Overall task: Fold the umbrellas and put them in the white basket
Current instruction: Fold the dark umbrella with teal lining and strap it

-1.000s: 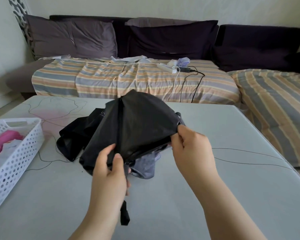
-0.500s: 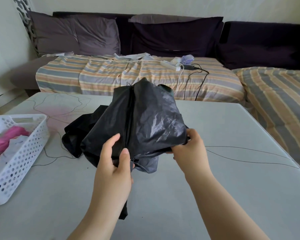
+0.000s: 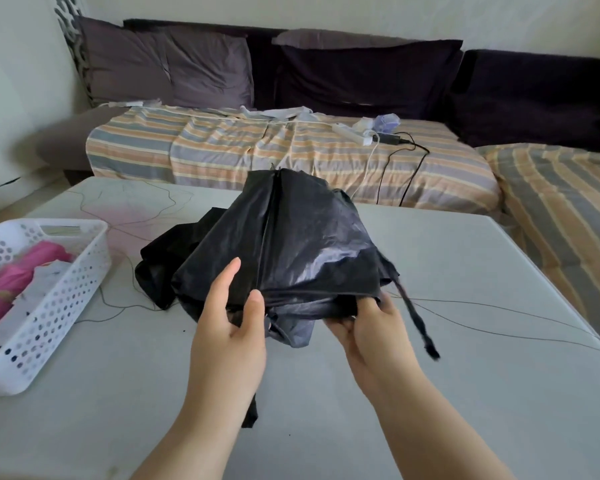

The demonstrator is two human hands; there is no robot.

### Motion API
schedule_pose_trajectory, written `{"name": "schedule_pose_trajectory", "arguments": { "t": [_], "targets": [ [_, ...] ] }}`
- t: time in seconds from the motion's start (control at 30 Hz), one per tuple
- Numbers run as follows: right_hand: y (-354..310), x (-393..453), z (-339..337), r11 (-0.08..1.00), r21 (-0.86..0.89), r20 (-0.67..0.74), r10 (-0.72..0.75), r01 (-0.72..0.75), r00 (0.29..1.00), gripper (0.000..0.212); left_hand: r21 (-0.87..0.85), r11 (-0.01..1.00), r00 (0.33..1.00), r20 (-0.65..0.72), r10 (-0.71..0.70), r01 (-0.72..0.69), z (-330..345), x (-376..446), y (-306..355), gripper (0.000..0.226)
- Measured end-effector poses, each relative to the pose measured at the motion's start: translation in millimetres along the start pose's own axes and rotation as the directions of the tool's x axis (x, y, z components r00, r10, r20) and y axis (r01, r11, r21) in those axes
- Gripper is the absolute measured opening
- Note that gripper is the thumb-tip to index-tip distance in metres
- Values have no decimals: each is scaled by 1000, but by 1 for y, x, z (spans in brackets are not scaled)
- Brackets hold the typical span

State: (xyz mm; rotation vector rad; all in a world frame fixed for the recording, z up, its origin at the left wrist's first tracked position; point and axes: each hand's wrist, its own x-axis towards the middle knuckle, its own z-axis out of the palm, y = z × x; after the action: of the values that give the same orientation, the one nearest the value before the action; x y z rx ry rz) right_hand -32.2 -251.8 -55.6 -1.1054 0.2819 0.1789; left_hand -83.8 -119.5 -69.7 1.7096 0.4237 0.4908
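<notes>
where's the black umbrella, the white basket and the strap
black umbrella [image 3: 302, 237], head view, on its canopy
white basket [image 3: 54, 306], head view, on its near side wall
strap [image 3: 414, 317], head view, midway along it

Both bare forearms reach forward from the lower edge, hands side by side and near each other. The left hand [image 3: 231, 320] shows its back, thumb and a finger raised and curled onto dark fabric (gripping it). The right hand [image 3: 371, 327] pinches the same fabric's lower edge, fingertips tucked underneath.
</notes>
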Motion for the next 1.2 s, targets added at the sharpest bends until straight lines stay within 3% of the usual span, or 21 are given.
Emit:
{"name": "schedule_pose_trajectory", "arguments": {
  "t": [0.07,0.1,0.17,0.23,0.3,0.37,0.43,0.5,0.57,0.63,0.73,0.8,0.9,0.97,1.0,1.03,1.1,1.17,1.2],
  "targets": [
    [0,2,1,977,-187,4,106,-104,994,15,38,999,1000,-9,18,-18,1,-1,-3,35],
    [-2,2,1,954,-287,-12,88,-87,996,10,50,998,1000,-13,25,-25,2,0,-4,34],
    [-8,1,1,885,-461,-54,-91,56,994,10,62,998,999,-25,28,-27,1,3,-6,33],
    [-15,-1,0,777,-581,-26,-316,242,949,12,52,999,999,-49,10,-7,-1,7,-8,33],
    [-18,-6,2,711,-579,78,-439,399,895,16,17,999,997,-73,-33,34,-2,10,-9,33],
    [-20,-14,4,733,-500,121,-468,461,875,35,-3,998,996,-70,-61,61,-2,11,-9,34],
    [-18,-16,1,852,-346,73,-392,392,917,43,-18,997,996,-62,-70,69,-1,10,-7,35],
    [-13,-13,2,965,-170,51,-192,198,980,37,-27,998,996,-68,-62,60,1,9,-7,41],
    [-8,-8,4,999,43,20,7,-8,1000,33,-9,999,996,-80,-43,43,1,8,-8,48],
    [-7,-11,5,987,163,-5,5,-4,1000,38,2,999,996,-79,-42,42,3,7,-10,42],
    [-12,-17,7,968,111,58,-233,226,971,55,-43,997,993,-89,-75,71,5,8,-10,33],
    [-11,-13,7,968,105,93,-240,230,966,57,-101,991,990,-102,-101,91,5,9,-8,30],
    [-2,3,-4,996,7,57,86,-87,995,52,-160,982,985,-118,-123,104,1,12,-9,28],
    [-4,7,-15,928,-235,70,313,-290,947,48,-116,991,988,-128,-88,73,-6,15,-12,32],
    [-6,8,-20,878,-370,50,345,-303,937,44,-71,996,989,-130,-65,56,-10,16,-13,34],
    [-9,9,-25,838,-486,8,289,-249,957,38,-24,999,991,-127,-40,37,-15,18,-14,34],
    [-18,12,-30,726,-687,-62,-99,29,993,23,56,998,996,-91,20,-15,-23,18,-13,39],
    [-30,12,-27,580,-749,16,-465,319,885,15,129,988,995,-29,93,-88,-27,14,-10,46],
    [-35,10,-23,530,-728,89,-556,435,827,17,164,979,992,9,122,-122,-27,10,-10,49]
  ]
}}
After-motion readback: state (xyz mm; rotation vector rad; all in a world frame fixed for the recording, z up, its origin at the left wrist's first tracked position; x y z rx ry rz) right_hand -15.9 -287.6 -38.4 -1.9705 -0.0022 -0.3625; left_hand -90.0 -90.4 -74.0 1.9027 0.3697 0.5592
